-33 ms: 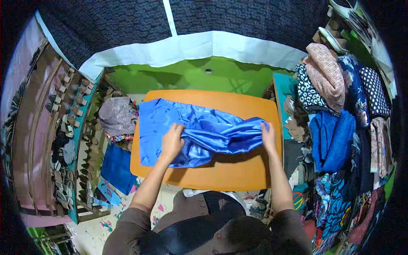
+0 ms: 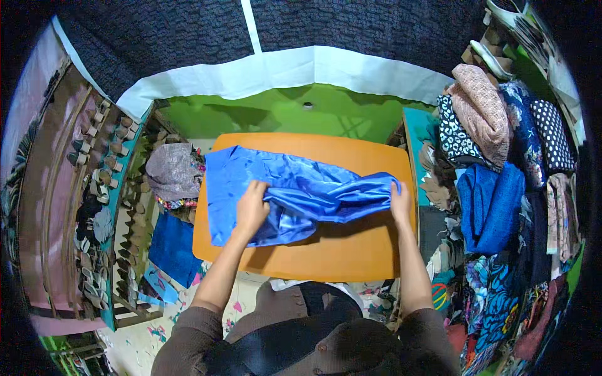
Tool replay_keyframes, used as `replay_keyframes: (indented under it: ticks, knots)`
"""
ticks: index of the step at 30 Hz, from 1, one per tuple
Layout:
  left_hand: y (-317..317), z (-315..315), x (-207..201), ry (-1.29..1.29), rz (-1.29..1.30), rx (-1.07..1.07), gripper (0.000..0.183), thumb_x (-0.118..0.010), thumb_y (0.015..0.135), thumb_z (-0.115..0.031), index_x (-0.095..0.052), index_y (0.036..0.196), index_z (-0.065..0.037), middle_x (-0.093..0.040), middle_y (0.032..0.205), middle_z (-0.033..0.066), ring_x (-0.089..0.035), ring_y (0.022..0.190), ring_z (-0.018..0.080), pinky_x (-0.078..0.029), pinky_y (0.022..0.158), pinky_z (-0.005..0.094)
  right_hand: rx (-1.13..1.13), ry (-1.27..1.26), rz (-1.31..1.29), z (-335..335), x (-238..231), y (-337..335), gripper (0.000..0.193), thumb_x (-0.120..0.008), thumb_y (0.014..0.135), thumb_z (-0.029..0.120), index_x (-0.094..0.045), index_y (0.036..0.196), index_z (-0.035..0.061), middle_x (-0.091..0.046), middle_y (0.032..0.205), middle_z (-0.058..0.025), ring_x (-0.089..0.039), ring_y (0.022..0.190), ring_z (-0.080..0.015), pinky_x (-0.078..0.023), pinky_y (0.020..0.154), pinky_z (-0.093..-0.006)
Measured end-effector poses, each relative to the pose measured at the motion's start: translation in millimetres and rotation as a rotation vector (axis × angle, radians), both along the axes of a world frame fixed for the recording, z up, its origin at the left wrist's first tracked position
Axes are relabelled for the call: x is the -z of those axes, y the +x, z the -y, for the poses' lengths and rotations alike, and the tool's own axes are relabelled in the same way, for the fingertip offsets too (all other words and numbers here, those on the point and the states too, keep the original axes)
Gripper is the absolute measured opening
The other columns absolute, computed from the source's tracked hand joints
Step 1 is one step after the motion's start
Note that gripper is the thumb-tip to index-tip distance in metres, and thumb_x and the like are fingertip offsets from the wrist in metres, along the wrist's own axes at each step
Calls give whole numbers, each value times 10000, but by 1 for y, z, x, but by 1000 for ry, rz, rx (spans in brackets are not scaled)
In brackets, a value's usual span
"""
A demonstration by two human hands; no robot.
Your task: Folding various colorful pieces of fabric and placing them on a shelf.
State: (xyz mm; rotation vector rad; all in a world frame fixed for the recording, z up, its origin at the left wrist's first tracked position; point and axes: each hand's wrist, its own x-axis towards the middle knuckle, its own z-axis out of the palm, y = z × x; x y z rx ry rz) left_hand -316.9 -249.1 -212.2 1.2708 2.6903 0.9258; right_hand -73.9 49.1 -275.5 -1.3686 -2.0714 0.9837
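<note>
A shiny blue satin cloth point(image 2: 295, 188) lies across the orange table point(image 2: 338, 254), its left part spread flat and its right part gathered and partly lifted. My left hand point(image 2: 253, 203) is closed on a fold near the cloth's middle. At the right end, my right hand point(image 2: 401, 202) grips the narrow gathered end near the table's right edge. Between the two hands the satin hangs in long creases and throws a shadow on the table. The exact kind of garment or piece cannot be made out.
Folded fabrics point(image 2: 489, 207) are stacked on the right. On the left, a shelf rack point(image 2: 113, 207) carries rows of small brown pieces. A grey cloth bundle point(image 2: 174, 169) sits beside the table's left edge. A green wall point(image 2: 288, 116) stands behind, and scraps litter the floor point(image 2: 132, 341).
My right hand has moved slightly right with the gathered end, drawing the satin tauter. The cloth's lower left corner has shifted a little to the right. My left hand keeps its hold.
</note>
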Motion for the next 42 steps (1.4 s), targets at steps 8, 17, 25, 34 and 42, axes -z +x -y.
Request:
replay_keyframes:
  ticks: [8, 17, 25, 34, 42]
  knots:
    - [14, 5, -19, 36, -53, 226, 383, -600, 611, -23, -562, 985, -102, -570, 900, 112, -581, 814, 322, -491, 655, 406, -665, 471, -7, 94, -35, -49, 743, -659, 727, 398, -354, 1291, 23, -405, 1244, -208, -352, 1181, -373, -280, 997, -457]
    - [-20, 5, -47, -71, -266, 224, 377, -607, 588, -24, -603, 954, -113, -573, 796, 80, -596, 700, 286, -482, 577, 386, -1039, 112, 98, 114, -36, -86, 368, -655, 681, 213, -585, 996, 38, -604, 917, -175, -573, 885, -340, -453, 780, -414]
    - [-88, 41, -38, 61, -265, -83, 383, -562, 613, 28, -596, 974, -94, -595, 879, 117, -585, 831, 316, -479, 693, 389, -797, 201, 239, 76, -3, -59, 265, -521, 768, 130, -589, 1015, 63, -612, 945, -176, -577, 885, -355, -464, 768, -434]
    - [-123, 34, -39, 74, -288, -22, 278, -590, 670, -72, -598, 946, -107, -606, 882, 112, -592, 806, 329, -480, 683, 413, -1070, 269, 527, 64, -28, -51, 467, -675, 699, 361, -575, 1063, 85, -622, 961, -173, -590, 906, -338, -468, 760, -438]
    - [-226, -36, -138, -373, -1039, 373, 93, -494, 801, -194, -519, 882, -155, -573, 746, 54, -611, 618, 234, -479, 486, 360, -172, 789, 300, -64, -206, -113, 251, -505, 677, 24, -638, 882, 79, -619, 913, -152, -589, 873, -334, -482, 724, -420]
